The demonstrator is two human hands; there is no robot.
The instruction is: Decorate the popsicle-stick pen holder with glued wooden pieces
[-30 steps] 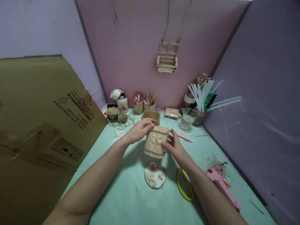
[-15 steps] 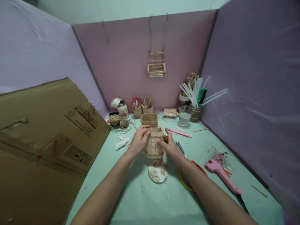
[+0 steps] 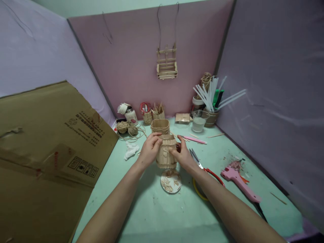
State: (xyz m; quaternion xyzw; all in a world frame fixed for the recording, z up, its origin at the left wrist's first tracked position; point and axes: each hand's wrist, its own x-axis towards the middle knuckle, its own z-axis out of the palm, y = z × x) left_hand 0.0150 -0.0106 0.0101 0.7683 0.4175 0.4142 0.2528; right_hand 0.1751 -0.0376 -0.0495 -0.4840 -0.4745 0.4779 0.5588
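Observation:
Between my two hands stands a small wooden-stick container (image 3: pixel 165 156) with braided trim at its top and bottom and a little twine bow on its front. My left hand (image 3: pixel 151 147) is closed on its left side near the upper rim. On the right side, my right hand (image 3: pixel 182 153) grips it with the thumb by the bow; the other fingertips are partly hidden. A similar open-topped container (image 3: pixel 160 125) stands just behind. In front lies a round white dish (image 3: pixel 171 189) with several small wood pieces in it.
Right of my hands lie red-handled scissors (image 3: pixel 199 163), a yellow ring (image 3: pixel 198 191), a pink glue gun (image 3: pixel 241 185) and a pink pen (image 3: pixel 194 139). Twine balls (image 3: pixel 126 128) and a white cloth (image 3: pixel 131 150) are at left, beside a large cardboard sheet (image 3: pixel 50 162). A clear cup (image 3: pixel 199 124) stands at back right.
The camera view has shifted slightly, so the back wall and hanging wooden shelf appear a little higher and farther left. Both hands keep their hold on the container.

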